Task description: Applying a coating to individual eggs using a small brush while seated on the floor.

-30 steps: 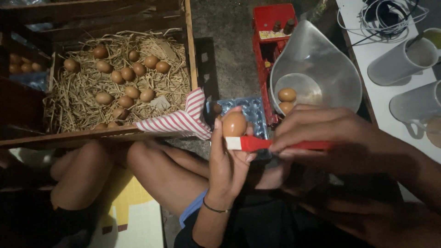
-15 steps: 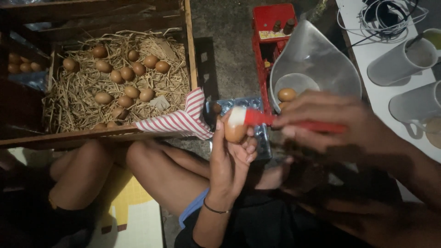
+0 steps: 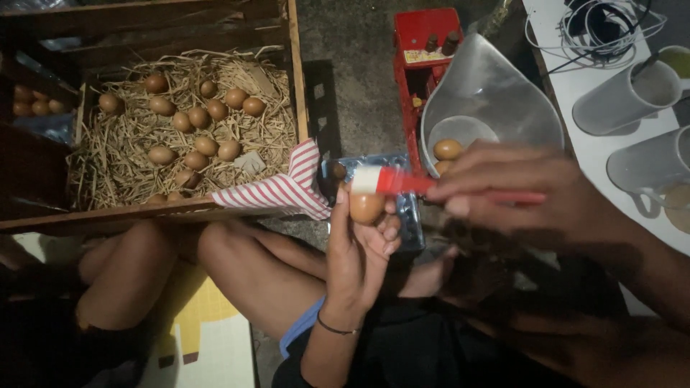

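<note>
My left hand (image 3: 363, 248) holds a brown egg (image 3: 366, 207) upright at its fingertips, in the middle of the view. My right hand (image 3: 535, 197) grips a red-handled brush (image 3: 402, 182) whose white bristles rest against the top of that egg. Just behind the hands stands a grey metal bowl (image 3: 503, 93) with two brown eggs (image 3: 447, 149) in it. A wooden crate (image 3: 291, 79) filled with straw holds several more brown eggs (image 3: 192, 136) at the upper left.
A red-and-white striped cloth (image 3: 284, 190) hangs over the crate's near corner. A red stand (image 3: 417, 43) sits behind the bowl. Two grey jugs (image 3: 622, 97) and white cables lie on a white table at the right. Bare knees are below the crate.
The brush has moved from under the egg up to its top. The left hand has lowered the egg slightly and turned it.
</note>
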